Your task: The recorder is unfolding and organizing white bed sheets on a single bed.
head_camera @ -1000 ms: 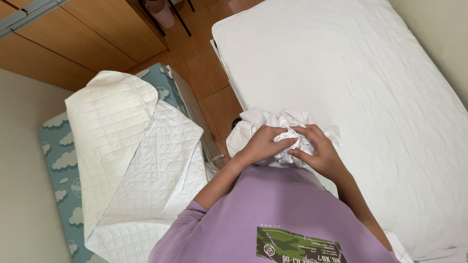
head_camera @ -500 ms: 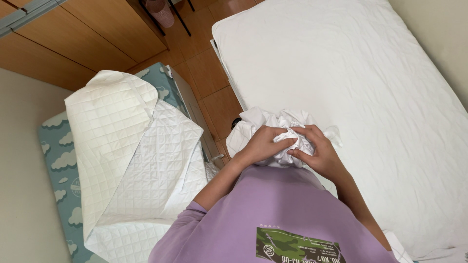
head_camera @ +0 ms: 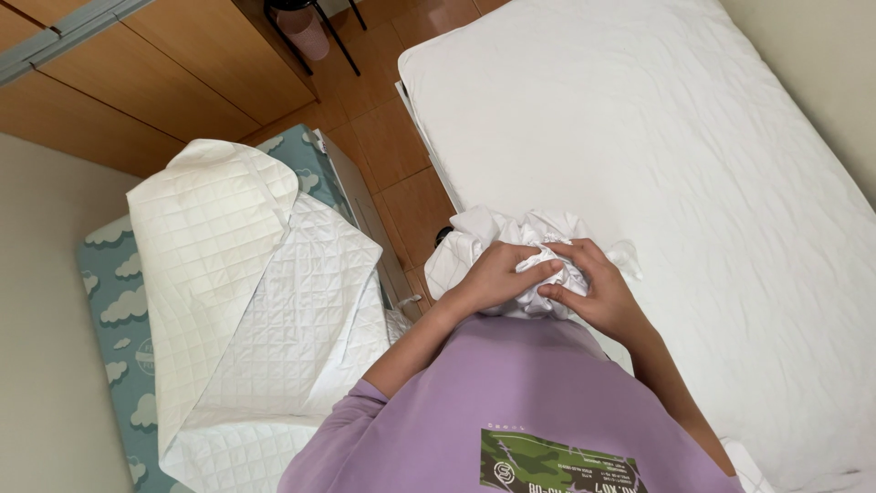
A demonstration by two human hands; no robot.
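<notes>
1. Bed: white quilted cover, fills the right side, reaching to the wall.
2. Pad: white quilted, folded back on itself, lying over a teal cloud-print mattress at left.
3. Floor: wood-look tiles, a strip between mattress and bed; wooden cupboard doors beyond.
4. Cloth: white, crumpled into a bunch, held in front of the purple shirt, over the bed's near edge (whether it touches the bed cannot be told).
5. Left hand: fingers curled tight on the cloth's left side.
6. Right hand: fingers pinched on the cloth, touching the left hand's fingertips.
</notes>
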